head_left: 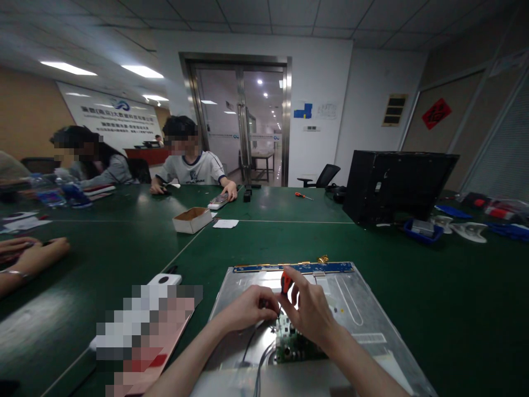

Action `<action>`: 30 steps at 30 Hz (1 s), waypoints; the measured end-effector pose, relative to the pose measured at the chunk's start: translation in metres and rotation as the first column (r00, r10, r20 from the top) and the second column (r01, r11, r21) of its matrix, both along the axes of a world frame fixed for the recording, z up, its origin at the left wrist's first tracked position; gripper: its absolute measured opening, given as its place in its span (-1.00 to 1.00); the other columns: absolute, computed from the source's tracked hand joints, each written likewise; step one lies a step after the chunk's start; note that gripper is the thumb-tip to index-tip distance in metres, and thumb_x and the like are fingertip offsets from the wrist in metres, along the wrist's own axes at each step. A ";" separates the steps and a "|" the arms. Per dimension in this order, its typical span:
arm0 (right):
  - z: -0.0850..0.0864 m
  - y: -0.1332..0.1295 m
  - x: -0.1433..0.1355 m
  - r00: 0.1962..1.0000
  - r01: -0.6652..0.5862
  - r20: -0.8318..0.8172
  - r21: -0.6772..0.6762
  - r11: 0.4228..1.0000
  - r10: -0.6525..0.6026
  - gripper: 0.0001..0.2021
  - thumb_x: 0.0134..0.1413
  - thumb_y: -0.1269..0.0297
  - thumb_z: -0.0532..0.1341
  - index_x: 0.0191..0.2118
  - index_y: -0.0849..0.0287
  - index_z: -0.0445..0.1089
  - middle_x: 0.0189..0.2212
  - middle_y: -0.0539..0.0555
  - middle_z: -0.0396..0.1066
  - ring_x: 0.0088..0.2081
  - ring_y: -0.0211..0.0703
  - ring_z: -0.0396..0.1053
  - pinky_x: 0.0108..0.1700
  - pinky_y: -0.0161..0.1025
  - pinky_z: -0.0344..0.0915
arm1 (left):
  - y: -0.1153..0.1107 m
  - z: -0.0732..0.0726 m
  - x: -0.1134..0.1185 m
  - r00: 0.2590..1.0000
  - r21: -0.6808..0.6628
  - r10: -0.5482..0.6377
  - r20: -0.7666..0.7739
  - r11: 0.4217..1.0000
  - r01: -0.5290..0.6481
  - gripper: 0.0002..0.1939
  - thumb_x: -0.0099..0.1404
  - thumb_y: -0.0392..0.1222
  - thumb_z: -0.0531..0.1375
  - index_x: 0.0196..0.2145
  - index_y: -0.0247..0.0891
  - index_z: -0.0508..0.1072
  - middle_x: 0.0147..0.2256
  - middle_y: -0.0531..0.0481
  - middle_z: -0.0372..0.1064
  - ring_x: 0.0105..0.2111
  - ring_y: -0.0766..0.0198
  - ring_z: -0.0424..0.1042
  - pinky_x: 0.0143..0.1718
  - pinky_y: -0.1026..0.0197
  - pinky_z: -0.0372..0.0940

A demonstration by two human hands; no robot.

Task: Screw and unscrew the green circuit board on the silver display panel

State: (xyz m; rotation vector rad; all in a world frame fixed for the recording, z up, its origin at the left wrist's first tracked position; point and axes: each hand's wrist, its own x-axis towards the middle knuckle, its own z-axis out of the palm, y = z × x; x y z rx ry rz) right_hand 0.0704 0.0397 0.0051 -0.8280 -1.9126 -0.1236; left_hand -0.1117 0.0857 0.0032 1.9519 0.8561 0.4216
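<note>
Lower centre: right hand (312, 314) clamps the orange-handled screwdriver (286, 282) upright over the circuit board (289, 344); left hand (248, 309), fingers curled, steadies beside it.

A red-handled screwdriver (286, 282) stands nearly upright, tip down at a small green circuit board (291, 342), which lies flat on a grey metal panel (355, 309) with a blue strip along its far edge
</note>
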 end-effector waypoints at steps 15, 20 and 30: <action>0.002 -0.002 -0.001 1.000 0.005 0.003 -0.008 1.000 -0.005 -0.50 0.29 0.27 0.01 0.27 0.11 -0.16 -0.46 -0.04 0.38 -0.62 -0.22 0.31 -0.58 -0.29 0.20 | -0.001 0.002 0.001 1.000 0.016 0.016 -0.012 1.000 -0.016 -0.91 0.03 -0.37 0.21 -0.45 -0.29 0.51 -0.48 0.10 0.40 -0.43 0.29 0.34 -0.35 0.30 0.23; 0.004 -0.003 -0.001 1.000 -0.005 0.001 -0.014 1.000 0.005 -0.50 0.28 0.28 0.03 0.26 0.09 -0.14 -0.39 0.00 0.39 -0.58 -0.22 0.31 -0.58 -0.29 0.20 | -0.001 0.004 0.002 1.000 0.015 0.017 -0.019 1.000 -0.017 -0.92 0.02 -0.37 0.23 -0.46 -0.28 0.50 -0.49 0.12 0.38 -0.44 0.29 0.33 -0.35 0.31 0.22; 0.048 -0.001 0.010 0.993 0.020 0.116 -0.115 0.993 -0.007 -0.68 0.19 0.41 0.00 0.07 0.17 0.10 -0.09 0.21 0.36 -0.30 -0.19 0.38 -0.38 -0.30 0.29 | -0.005 0.005 0.003 0.999 0.010 0.050 -0.018 0.999 -0.049 -0.90 -0.01 -0.35 0.20 -0.48 -0.29 0.51 -0.55 0.12 0.36 -0.50 0.33 0.30 -0.41 0.33 0.21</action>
